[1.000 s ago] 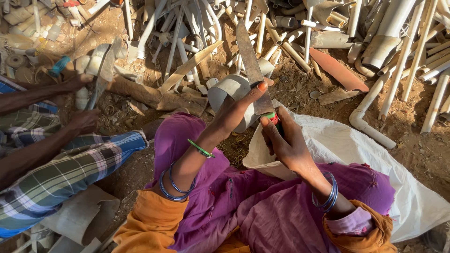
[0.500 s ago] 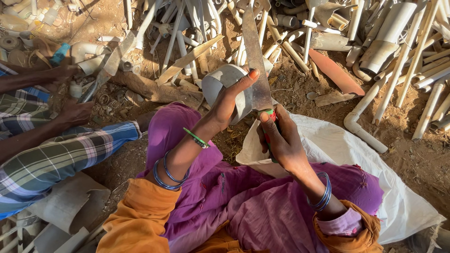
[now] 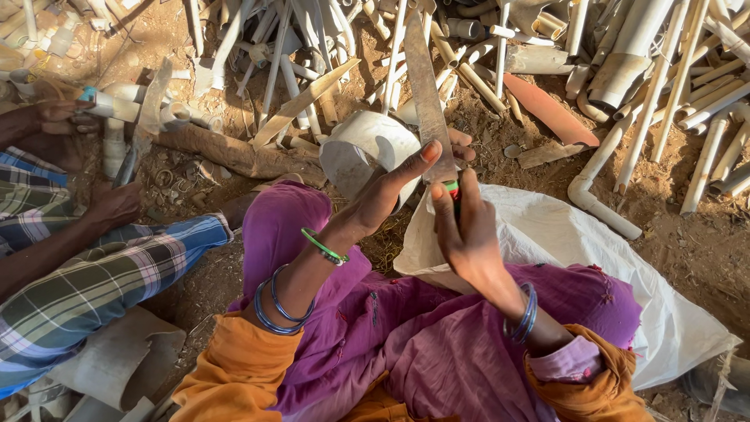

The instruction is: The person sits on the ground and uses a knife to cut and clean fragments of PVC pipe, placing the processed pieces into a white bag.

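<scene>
Over white sack (image 3: 562, 234): R hand (image 3: 467, 234) w/ knife (image 3: 426, 94), L hand (image 3: 383, 195) on pipe (image 3: 355, 152).

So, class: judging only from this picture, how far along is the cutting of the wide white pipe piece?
Done: nothing clearly; no finished cut shows on the white pipe piece.
In hand: the left hand steadies that piece, while the right hand grips the handle of the long blade, which lies against it.
Left: the pile of pipes lies whole beyond, and nothing visible lies on the white sack.

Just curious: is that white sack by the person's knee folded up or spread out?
Spread out. The white sack lies open and flat across the dirt ground, partly under the purple-clad knee.
</scene>
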